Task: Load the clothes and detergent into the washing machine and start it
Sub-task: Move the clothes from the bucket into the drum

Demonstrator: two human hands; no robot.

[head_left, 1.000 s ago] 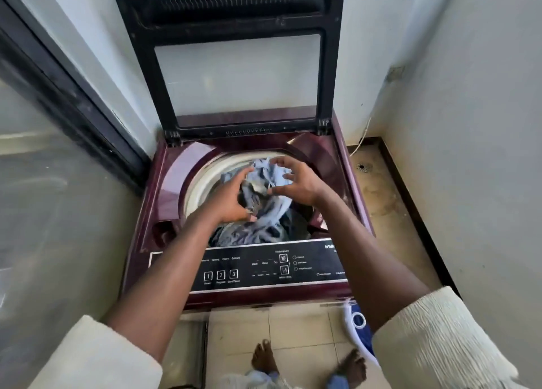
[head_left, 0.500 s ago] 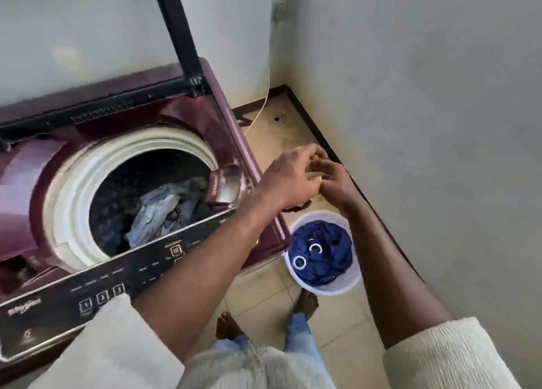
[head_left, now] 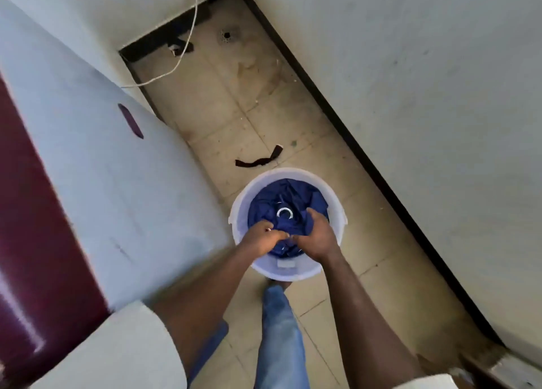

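Note:
A white plastic bucket [head_left: 337,210] stands on the tiled floor beside the washing machine [head_left: 102,189], whose white side panel and maroon top fill the left of the view. A dark blue garment [head_left: 281,196] with white ring prints lies bunched inside the bucket. My left hand [head_left: 262,237] and my right hand [head_left: 318,236] are both down in the bucket, fingers closed on the blue cloth at its near side. The machine's drum is out of view.
A dark strip of cloth [head_left: 258,160] lies on the floor just beyond the bucket. A white cable [head_left: 181,54] runs down the back wall behind the machine. A floor drain [head_left: 226,35] sits in the far corner. The wall [head_left: 440,125] bounds the narrow floor on the right.
The view has swung from the machine's open drum down to the floor. Both hands dropped from above the bucket into it and closed on the blue garment.

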